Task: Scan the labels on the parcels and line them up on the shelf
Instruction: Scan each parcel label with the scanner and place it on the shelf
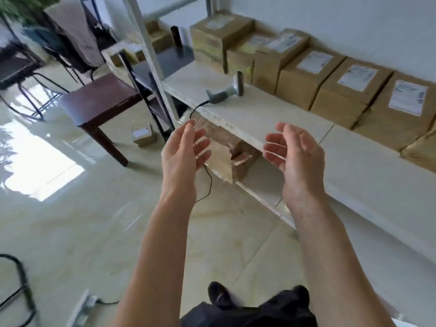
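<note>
Several brown cardboard parcels [354,83] with white labels stand in a row along the back of the white shelf [271,114]. A grey barcode scanner [226,92] lies on the shelf in front of them, its black cord hanging off the edge. My left hand [182,156] and my right hand [295,154] are raised in front of the shelf edge, palms facing each other, fingers apart, holding nothing. One small parcel [144,134] lies on the floor beside the shelf post. More parcels [236,161] sit on the lower shelf, partly hidden by my hands.
A dark wooden stool [101,100] stands left of the shelf. Black-framed chairs [59,55] stand further back left. A power strip [88,303] and a black cable lie on the glossy tiled floor. My dark shoes show at the bottom.
</note>
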